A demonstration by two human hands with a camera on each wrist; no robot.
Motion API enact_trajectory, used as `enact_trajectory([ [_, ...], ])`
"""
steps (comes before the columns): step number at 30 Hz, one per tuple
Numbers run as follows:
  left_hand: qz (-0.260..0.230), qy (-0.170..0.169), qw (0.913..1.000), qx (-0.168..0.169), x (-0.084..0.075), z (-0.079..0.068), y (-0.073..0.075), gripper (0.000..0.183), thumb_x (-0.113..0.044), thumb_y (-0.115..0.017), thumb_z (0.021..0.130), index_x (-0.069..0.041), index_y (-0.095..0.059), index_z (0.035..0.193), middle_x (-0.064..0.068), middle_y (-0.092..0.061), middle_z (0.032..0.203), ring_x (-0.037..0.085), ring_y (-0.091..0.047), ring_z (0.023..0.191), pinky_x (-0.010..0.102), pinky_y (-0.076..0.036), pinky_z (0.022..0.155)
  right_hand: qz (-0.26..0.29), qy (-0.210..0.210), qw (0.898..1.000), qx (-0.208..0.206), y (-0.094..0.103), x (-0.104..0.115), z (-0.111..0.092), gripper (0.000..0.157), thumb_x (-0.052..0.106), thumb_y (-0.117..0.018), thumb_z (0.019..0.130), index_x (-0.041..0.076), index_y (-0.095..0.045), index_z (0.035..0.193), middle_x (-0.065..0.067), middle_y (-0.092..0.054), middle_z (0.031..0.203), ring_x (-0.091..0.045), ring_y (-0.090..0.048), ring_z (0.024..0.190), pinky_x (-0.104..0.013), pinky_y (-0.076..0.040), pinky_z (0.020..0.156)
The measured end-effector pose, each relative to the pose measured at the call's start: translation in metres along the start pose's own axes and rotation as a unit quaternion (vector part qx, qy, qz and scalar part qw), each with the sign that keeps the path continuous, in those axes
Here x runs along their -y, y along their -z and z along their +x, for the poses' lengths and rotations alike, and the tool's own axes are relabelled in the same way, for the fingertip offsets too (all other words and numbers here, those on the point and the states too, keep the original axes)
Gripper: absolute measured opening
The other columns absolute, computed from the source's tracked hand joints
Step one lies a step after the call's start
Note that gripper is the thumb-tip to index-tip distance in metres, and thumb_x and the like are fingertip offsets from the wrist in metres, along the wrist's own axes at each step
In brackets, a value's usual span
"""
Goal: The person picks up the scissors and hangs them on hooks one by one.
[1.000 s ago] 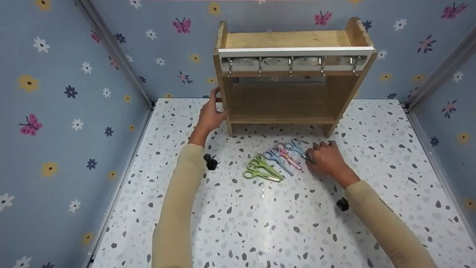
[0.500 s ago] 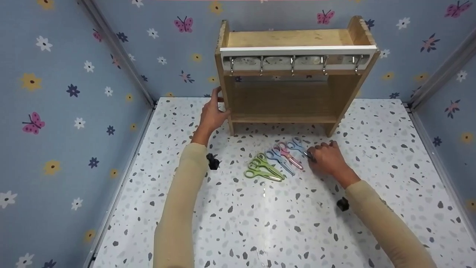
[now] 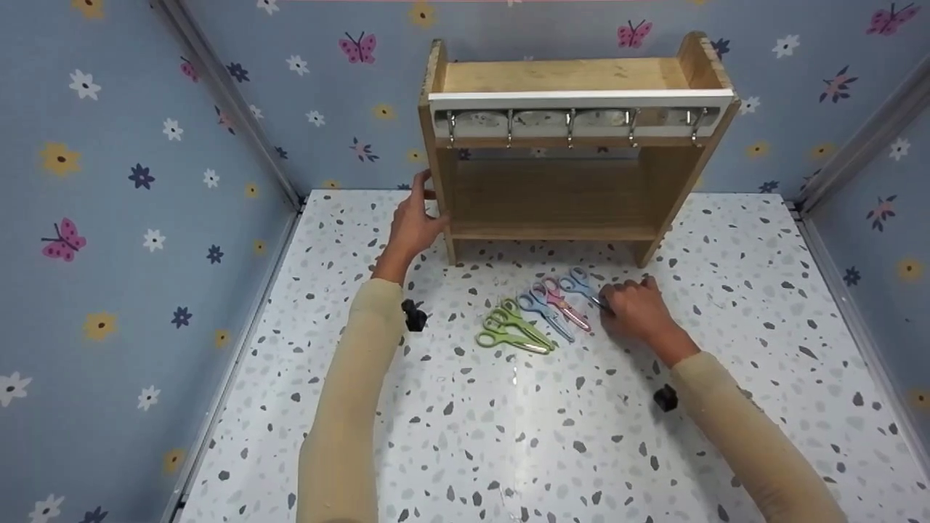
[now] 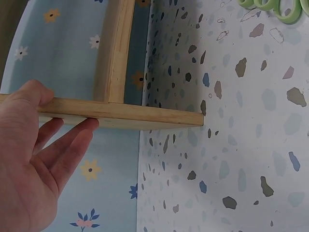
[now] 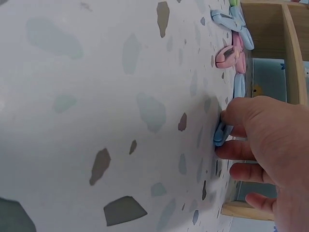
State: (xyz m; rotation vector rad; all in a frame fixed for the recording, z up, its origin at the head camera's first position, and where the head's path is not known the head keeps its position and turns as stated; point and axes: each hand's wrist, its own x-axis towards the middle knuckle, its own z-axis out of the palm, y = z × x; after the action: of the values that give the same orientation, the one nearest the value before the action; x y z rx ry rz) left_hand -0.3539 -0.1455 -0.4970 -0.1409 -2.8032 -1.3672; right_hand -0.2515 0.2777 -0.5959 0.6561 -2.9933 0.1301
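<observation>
A wooden shelf rack (image 3: 552, 236) with a row of metal hooks stands at the back of the table. My left hand (image 3: 413, 226) holds its left side panel (image 4: 145, 113), thumb on one face and fingertips on the other. In front of the rack my right hand (image 3: 639, 311) pinches the blade end of a pair of blue scissors (image 3: 574, 285) lying on the table. In the right wrist view, thumb and forefinger cover part of these scissors (image 5: 222, 134). Left of them lie pink scissors (image 3: 570, 309), more blue scissors (image 3: 545, 314) and several green scissors (image 3: 512, 340).
The white speckled table (image 3: 465, 436) spreads out in front of the rack. Flowered blue walls (image 3: 131, 276) enclose it at the left, back and right. Metal strips (image 3: 240, 116) run along the wall corners. The rack's two feet rest behind the scissors.
</observation>
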Motion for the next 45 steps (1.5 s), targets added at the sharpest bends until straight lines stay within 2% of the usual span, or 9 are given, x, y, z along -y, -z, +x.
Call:
enact_trajectory([
  [12,-0.009,-0.003,1.0,0.003,0.0006,-0.0002,0.0001,0.084,-0.016,-0.071,0.109,-0.024,-0.023,0.178,0.02,-0.06,0.161,0.044,-0.072,0.135,0.055,-0.061,0.113,0.029,-0.033,0.998,0.035,0.0019,0.0,0.0026,0.018,0.014,-0.075,0.095,0.003,-0.068,0.108,-0.01,-0.069,0.077,-0.035,-0.065,0.075,-0.066,-0.048,0.096],
  [20,0.012,-0.024,0.9996,-0.006,-0.0002,-0.0002,0.0002,0.083,-0.016,-0.07,0.108,-0.02,-0.025,0.178,0.021,-0.064,0.158,0.043,-0.077,0.126,0.057,-0.062,0.11,0.026,-0.019,0.999,0.015,0.0037,-0.0024,0.0017,0.013,0.011,-0.076,0.091,0.007,-0.064,0.089,-0.008,-0.064,0.069,-0.033,-0.058,0.066,-0.062,-0.046,0.084],
  [23,0.016,-0.021,0.9996,-0.006,0.0002,0.0003,0.0003,0.083,-0.016,-0.071,0.108,-0.021,-0.025,0.177,0.02,-0.065,0.158,0.041,-0.077,0.126,0.056,-0.062,0.11,0.026,-0.023,0.999,0.027,0.004,-0.0027,0.0025,0.013,0.012,-0.076,0.092,0.008,-0.065,0.088,-0.006,-0.062,0.069,-0.031,-0.056,0.066,-0.06,-0.045,0.084],
  [29,0.017,-0.007,0.9998,-0.003,0.0016,0.0011,-0.0002,0.084,-0.017,-0.072,0.108,-0.022,-0.024,0.178,0.019,-0.063,0.16,0.041,-0.075,0.131,0.055,-0.061,0.112,0.025,-0.031,0.998,0.055,0.0052,-0.0043,0.0031,0.01,0.014,-0.076,0.093,0.008,-0.069,0.092,-0.007,-0.067,0.074,-0.032,-0.058,0.069,-0.059,-0.046,0.089],
  [42,0.003,-0.005,1.0,-0.005,0.0002,0.0006,-0.0005,0.083,-0.016,-0.071,0.109,-0.021,-0.025,0.177,0.021,-0.062,0.161,0.043,-0.071,0.139,0.056,-0.059,0.116,0.032,-0.029,0.997,0.068,0.0067,-0.0054,0.0033,0.011,0.013,-0.074,0.098,0.006,-0.072,0.105,-0.007,-0.068,0.078,-0.029,-0.057,0.07,-0.057,-0.046,0.089],
  [45,0.007,-0.006,0.9999,-0.007,-0.0003,-0.0001,-0.0007,0.083,-0.016,-0.071,0.109,-0.021,-0.025,0.178,0.021,-0.062,0.161,0.042,-0.072,0.136,0.056,-0.059,0.115,0.032,-0.03,0.997,0.062,0.0084,-0.0056,0.0031,0.009,0.014,-0.073,0.099,0.006,-0.071,0.105,-0.007,-0.068,0.078,-0.03,-0.059,0.071,-0.057,-0.045,0.09],
])
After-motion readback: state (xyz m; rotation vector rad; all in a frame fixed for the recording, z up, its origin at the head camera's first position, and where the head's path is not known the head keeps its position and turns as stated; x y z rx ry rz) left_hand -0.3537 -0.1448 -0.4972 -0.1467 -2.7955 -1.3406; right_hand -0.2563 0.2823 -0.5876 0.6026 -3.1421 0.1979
